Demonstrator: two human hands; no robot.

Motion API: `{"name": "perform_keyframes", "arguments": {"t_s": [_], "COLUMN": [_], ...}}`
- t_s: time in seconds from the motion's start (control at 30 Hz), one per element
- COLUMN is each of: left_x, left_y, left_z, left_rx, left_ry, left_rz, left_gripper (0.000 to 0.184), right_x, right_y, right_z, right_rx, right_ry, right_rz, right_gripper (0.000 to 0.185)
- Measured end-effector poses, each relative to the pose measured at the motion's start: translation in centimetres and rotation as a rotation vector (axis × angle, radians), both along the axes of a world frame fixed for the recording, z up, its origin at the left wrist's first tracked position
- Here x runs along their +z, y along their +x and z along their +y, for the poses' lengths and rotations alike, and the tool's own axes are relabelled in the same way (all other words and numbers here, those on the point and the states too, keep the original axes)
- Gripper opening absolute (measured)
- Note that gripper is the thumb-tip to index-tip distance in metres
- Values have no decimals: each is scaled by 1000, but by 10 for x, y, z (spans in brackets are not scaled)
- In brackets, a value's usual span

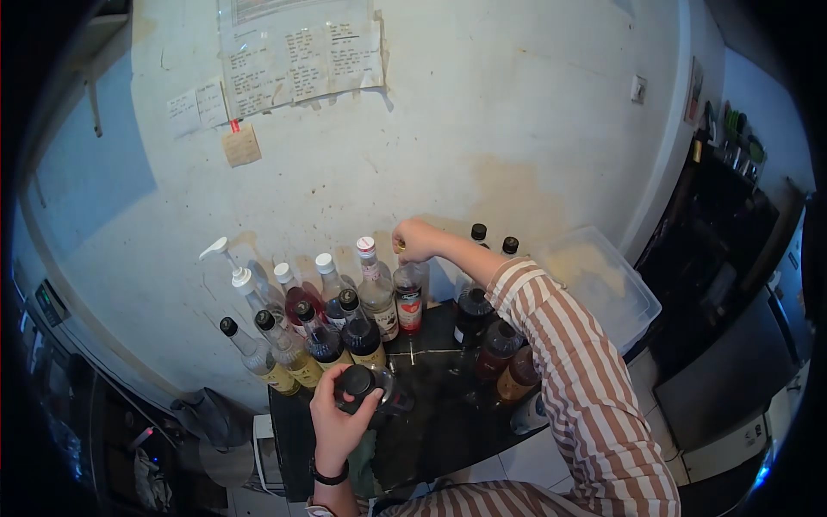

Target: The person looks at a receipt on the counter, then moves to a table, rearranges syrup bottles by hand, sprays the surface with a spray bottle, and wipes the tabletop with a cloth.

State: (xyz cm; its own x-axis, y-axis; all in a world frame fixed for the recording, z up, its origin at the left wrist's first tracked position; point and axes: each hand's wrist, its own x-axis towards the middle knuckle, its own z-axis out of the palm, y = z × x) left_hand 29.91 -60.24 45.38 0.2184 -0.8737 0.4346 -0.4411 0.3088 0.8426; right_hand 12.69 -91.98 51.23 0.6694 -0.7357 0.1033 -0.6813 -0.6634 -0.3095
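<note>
My left hand (338, 412) is closed around the top of a clear bottle with a wide black cap (357, 380), above the dark tabletop near its front edge. At the back of the table, my right hand (417, 240) is closed over the top of a syrup bottle with a red-and-white label (409, 308); its cap is hidden by my fingers. Just left of that one stands a clear bottle with a white-and-red cap (377, 297). Several black-capped bottles with yellow labels (368, 353) stand left of my left hand.
Dark bottles (473, 317) stand under my right forearm. Behind them is a translucent plastic bin (633, 306). At the left rear stands a bottle with a white pump (241, 280). Written sheets (301, 65) hang on the wall. A green cloth (365, 457) lies by my left wrist.
</note>
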Motion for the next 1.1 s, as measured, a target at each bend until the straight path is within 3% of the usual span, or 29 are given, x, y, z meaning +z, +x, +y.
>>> {"name": "perform_keyframes", "arguments": {"t_s": [0.47,0.57,0.7,0.77,0.93,1.1], "left_x": [14,15,28,26,37,37], "left_y": [-21,-27,-40,-48,-65,-76], "left_z": [-24,-41,-66,-87,-121,-156], "left_rx": [-64,-92,-174,-171,-218,-394], "left_ry": [-60,-93,-67,-201,-133,-74], "left_rz": [-110,-124,-150,-214,-211,-342], "left_gripper": [44,42,39,40,41,45], "right_x": [8,7,12,33,86,107], "right_y": [3,2,-8,-24,-89,-157], "right_z": [6,2,9,23,101,187], "right_rx": [-57,-113,-71,-17,98,-30], "right_ry": [162,274,38,-102,-216,-114], "right_rz": [-12,-16,-29,-9,-121,-202], "right_gripper": [23,44,72,80,74,66]}}
